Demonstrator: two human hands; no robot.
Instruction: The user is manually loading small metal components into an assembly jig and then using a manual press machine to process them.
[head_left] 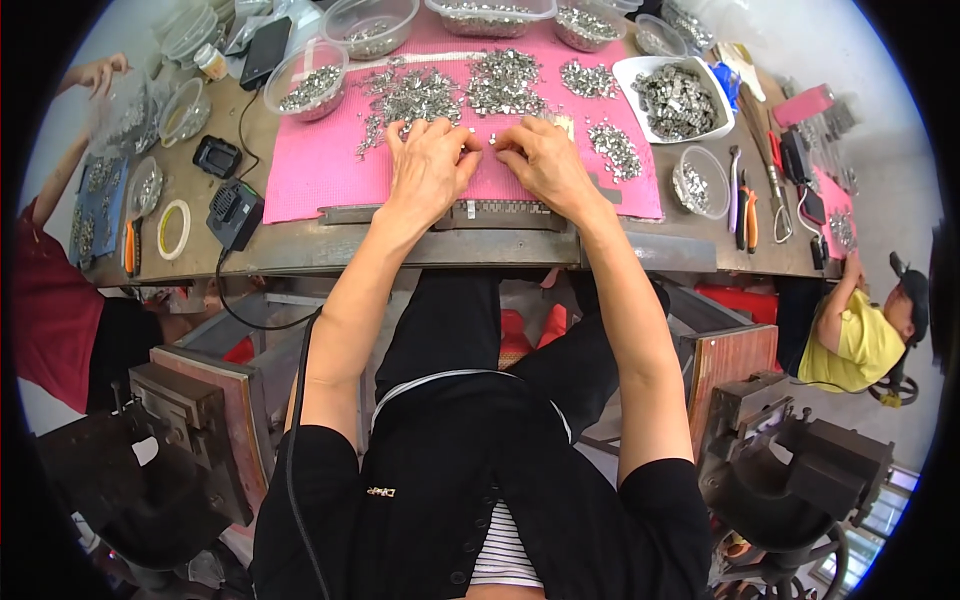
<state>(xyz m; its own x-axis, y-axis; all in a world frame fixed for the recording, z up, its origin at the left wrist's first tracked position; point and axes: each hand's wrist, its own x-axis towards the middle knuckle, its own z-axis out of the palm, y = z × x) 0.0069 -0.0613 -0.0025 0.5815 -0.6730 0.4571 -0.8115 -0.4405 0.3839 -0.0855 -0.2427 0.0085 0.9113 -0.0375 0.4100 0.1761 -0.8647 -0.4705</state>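
Observation:
My left hand [425, 170] is over the pink mat [300, 180], its thumb and forefinger closed together. A small pale glint shows at those fingertips, too small to name. Just beside it, my right hand [545, 165] pinches a small shiny metal piece between thumb and forefinger. Loose heaps of small silvery metal parts [420, 95] lie beyond my left hand, and another heap [505, 82] lies beyond both hands. Smaller piles [614, 150] sit to the right of my right hand. Below my wrists, a dark metal strip [500, 210] with a row of slots or small parts runs along the mat's near edge.
Clear plastic tubs [310, 85] of metal parts line the back. A white tray [640, 75] and a round tub [700, 180] stand at right, near pliers [746, 215]. At left lie a black charger [235, 212] and a tape roll [174, 230]. Co-workers sit on both sides.

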